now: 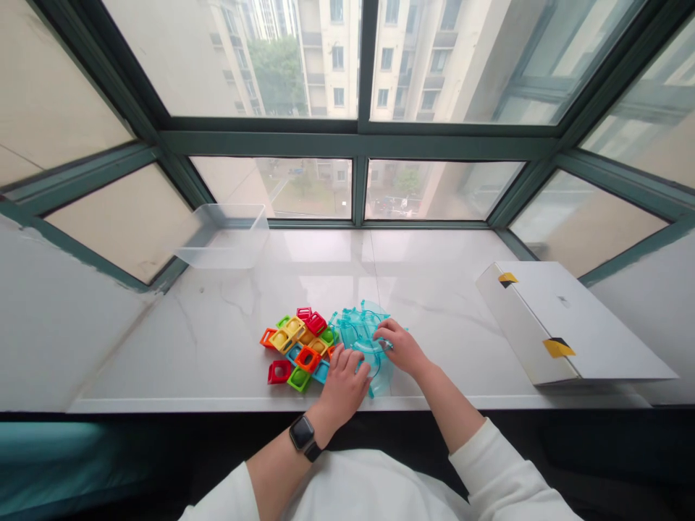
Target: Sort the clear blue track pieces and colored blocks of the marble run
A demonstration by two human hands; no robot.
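My left hand [345, 379], with a dark watch [302, 433] on its wrist, rests with fingers spread between two groups of toy pieces. Its fingertips are at the right edge of a cluster of colourful plastic blocks [298, 346] in red, orange, yellow, green and blue, some with round hollows. Beside them lies a heap of see-through teal plastic pieces [355, 329], some of them curved. My right hand [402, 349] is at the heap's right side, with its fingers pinched on a teal plastic piece [386, 344]. The fingers partly cover that piece.
A clear plastic tub [231, 250] stands at the back left by the window. On the right lies a large white box [586, 318] with yellow-and-black tabs. The marble-patterned sill [434, 289] ends at a front edge just before my body. Window frames enclose the back and sides.
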